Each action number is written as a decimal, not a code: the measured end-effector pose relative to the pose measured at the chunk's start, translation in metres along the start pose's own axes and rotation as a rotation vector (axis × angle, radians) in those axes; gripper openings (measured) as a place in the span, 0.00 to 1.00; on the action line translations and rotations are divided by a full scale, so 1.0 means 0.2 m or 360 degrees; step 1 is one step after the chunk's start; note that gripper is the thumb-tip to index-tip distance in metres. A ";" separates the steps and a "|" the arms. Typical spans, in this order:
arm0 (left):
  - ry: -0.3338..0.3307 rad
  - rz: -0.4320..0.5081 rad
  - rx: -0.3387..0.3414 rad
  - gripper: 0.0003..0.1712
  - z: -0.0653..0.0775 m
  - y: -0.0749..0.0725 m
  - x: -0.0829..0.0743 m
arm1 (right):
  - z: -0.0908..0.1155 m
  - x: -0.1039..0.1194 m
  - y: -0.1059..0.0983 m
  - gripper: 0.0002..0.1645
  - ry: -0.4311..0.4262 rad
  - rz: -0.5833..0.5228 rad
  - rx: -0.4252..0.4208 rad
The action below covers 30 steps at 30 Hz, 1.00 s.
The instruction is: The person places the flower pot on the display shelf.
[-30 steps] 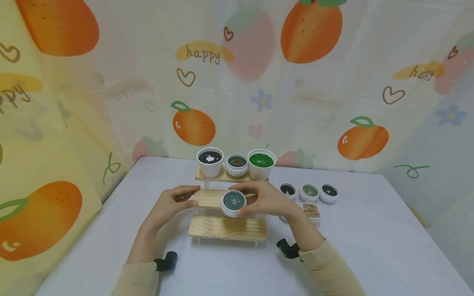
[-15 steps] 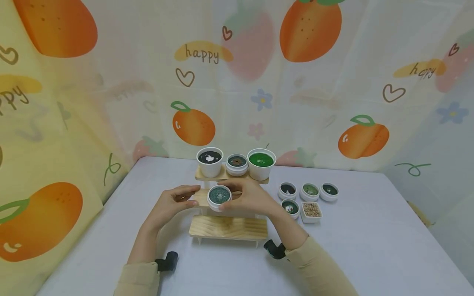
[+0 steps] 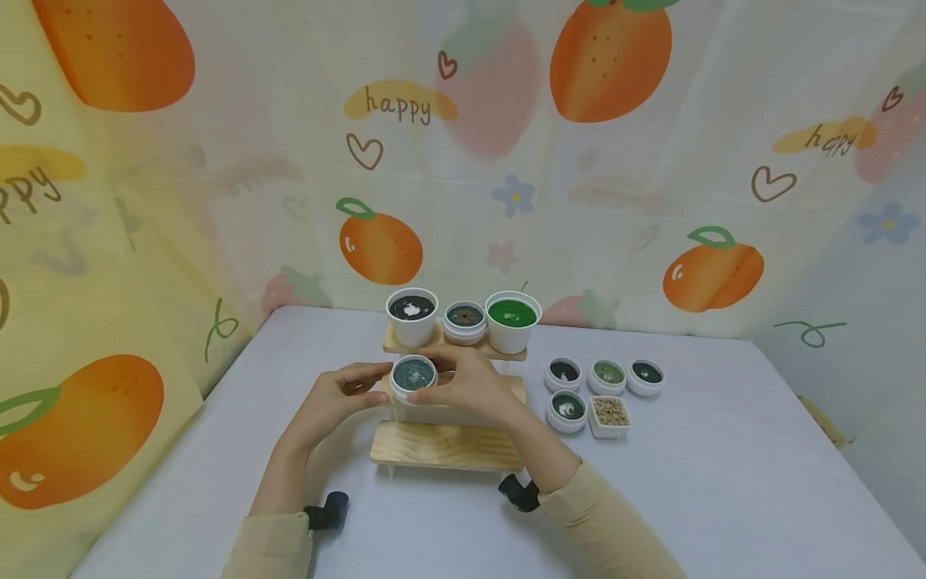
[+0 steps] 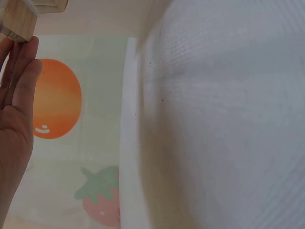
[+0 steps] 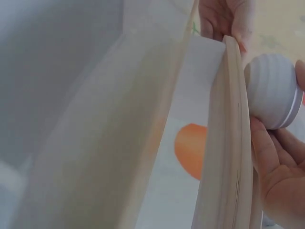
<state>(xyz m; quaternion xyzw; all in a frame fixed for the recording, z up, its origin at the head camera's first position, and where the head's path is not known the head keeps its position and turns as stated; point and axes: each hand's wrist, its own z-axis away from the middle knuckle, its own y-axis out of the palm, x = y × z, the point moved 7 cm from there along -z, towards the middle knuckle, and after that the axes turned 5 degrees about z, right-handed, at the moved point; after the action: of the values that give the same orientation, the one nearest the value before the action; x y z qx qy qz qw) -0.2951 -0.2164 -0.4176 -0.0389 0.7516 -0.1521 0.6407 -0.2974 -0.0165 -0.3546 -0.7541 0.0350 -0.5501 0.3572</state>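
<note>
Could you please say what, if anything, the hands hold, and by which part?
The right hand grips a white cup by its sides; the left hand holds the middle shelf by its left end.

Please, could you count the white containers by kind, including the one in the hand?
Large round cups: 2, on the top shelf
Small round cups: 6 (1 in the right hand, 1 on the top shelf, 4 on the table)
Square dish: 1
Total: 9
</note>
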 end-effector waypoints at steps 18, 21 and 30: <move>0.0060 -0.0021 0.0006 0.28 0.00 0.00 -0.01 | -0.01 0.02 0.05 0.34 -0.0014 0.0040 -0.0126; 0.0072 -0.0026 0.0010 0.28 0.00 -0.01 0.00 | -0.01 0.02 0.05 0.32 -0.0033 0.0044 -0.0136; 0.0083 -0.0015 0.0024 0.28 0.00 0.00 -0.01 | -0.01 0.01 0.06 0.31 -0.0040 0.0049 -0.0171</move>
<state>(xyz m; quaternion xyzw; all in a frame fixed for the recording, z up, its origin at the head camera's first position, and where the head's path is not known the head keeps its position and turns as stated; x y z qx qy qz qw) -0.2956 -0.2167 -0.4159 -0.0336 0.7667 -0.1617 0.6204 -0.2946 -0.0277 -0.3597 -0.7784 0.0716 -0.5325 0.3248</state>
